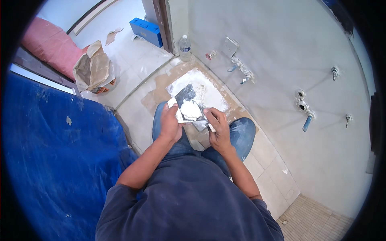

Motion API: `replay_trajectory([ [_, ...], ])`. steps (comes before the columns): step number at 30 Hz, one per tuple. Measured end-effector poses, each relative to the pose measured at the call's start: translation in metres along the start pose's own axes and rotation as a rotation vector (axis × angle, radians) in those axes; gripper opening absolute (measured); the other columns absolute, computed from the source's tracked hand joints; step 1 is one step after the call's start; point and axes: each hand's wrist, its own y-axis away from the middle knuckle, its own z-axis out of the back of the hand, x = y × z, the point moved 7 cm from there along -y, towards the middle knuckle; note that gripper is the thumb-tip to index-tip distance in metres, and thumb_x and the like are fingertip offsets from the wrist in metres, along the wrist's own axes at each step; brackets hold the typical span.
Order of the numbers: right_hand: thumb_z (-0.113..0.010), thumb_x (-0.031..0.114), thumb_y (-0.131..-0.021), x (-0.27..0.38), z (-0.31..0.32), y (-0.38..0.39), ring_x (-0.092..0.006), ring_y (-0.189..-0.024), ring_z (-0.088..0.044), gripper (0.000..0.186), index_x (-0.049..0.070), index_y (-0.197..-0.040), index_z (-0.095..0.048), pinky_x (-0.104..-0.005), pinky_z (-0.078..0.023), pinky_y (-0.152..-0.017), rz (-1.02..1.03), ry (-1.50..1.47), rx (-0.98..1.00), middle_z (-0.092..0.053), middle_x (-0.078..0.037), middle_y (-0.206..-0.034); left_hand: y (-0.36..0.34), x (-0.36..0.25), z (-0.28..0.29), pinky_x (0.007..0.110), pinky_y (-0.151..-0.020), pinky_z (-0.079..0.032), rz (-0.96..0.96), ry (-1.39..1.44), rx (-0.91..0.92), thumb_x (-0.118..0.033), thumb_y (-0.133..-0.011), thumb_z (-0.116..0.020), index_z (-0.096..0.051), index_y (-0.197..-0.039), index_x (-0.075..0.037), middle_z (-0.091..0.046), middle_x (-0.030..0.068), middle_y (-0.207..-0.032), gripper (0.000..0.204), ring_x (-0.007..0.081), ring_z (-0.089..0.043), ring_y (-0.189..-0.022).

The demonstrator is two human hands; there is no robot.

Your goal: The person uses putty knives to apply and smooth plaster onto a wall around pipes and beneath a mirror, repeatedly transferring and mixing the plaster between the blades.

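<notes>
My left hand (170, 122) is closed on the near left edge of a small flat board (173, 105), held above my lap. A mound of wet white plaster (190, 110) lies on it. In my right hand (219, 128) is a putty knife (210, 127); its handle end shows below the fingers, and its blade meets the right side of the board. Beyond my hands, a square sheet smeared with white powder (217, 96) lies on brown cardboard (160, 85). A dark flat piece (185, 93) shows just past the plaster; I cannot tell whether it belongs to the board.
A clear bottle (184, 49) stands by the door frame, with a blue case (146, 31) beyond. An open paper sack (96, 72) sits at the left beside a pink bundle (52, 44). Blue sheeting (60, 148) hangs nearer. Pipe fittings (303, 106) stick out of the right wall.
</notes>
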Motion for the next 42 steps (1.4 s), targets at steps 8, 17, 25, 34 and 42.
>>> replay_trajectory([
  [8,-0.060,0.015,-0.104,-0.074,0.032,0.026,-0.0416,-0.108,-0.070,0.033,-0.003,-0.131,-0.067,-0.0431,-0.052,-0.100,-0.595,-0.031,-0.091,-0.073,-0.025,-0.114,-0.053,0.011,0.039,0.038,-0.066,-0.062,0.043,-0.084,0.015,-0.020,-0.111,-0.046,-0.053,-0.135,-0.006,-0.072,0.0124,-0.116,0.029,0.0242,-0.076,-0.087],
  [17,-0.062,0.032,-0.098,-0.254,-0.007,0.082,-0.0504,-0.114,-0.067,0.046,-0.004,-0.126,-0.067,-0.0507,-0.051,-0.100,-1.008,0.167,-0.221,-0.072,-0.031,-0.119,-0.157,0.217,0.142,0.049,-0.069,-0.067,0.410,-0.305,-0.119,-0.015,-0.110,-0.043,-0.047,-0.143,-0.014,-0.069,0.0135,-0.121,0.033,0.0301,-0.076,-0.094],
  [25,-0.071,0.021,-0.091,-0.352,-0.041,0.150,-0.0489,-0.117,-0.067,0.047,-0.003,-0.131,-0.064,-0.0492,-0.051,-0.103,-1.234,0.246,-0.128,-0.071,-0.030,-0.124,-0.154,0.402,0.232,0.056,-0.069,-0.059,0.735,-0.439,-0.217,-0.015,-0.097,-0.060,-0.056,-0.139,-0.018,-0.066,0.0124,-0.118,0.042,0.0350,-0.071,-0.094],
  [34,-0.063,0.023,-0.105,-0.265,0.027,0.093,-0.0305,-0.136,-0.061,0.048,-0.001,-0.146,-0.059,-0.0390,-0.044,-0.116,-0.827,0.164,-0.144,-0.065,-0.023,-0.143,-0.135,0.249,0.164,0.038,-0.092,-0.053,0.242,-1.113,0.177,-0.026,-0.096,-0.073,-0.066,-0.124,0.000,-0.072,0.0158,-0.107,0.039,0.0270,-0.069,-0.103],
  [42,-0.057,0.023,-0.107,-0.203,0.070,0.103,-0.0400,-0.136,-0.058,0.040,0.002,-0.140,-0.062,-0.0435,-0.043,-0.116,-0.653,0.424,-0.072,-0.063,-0.023,-0.144,-0.041,0.022,0.265,0.035,-0.087,-0.053,0.175,-1.528,0.002,-0.020,-0.101,-0.064,-0.068,-0.116,-0.002,-0.072,0.0096,-0.105,0.024,0.0191,-0.067,-0.094],
])
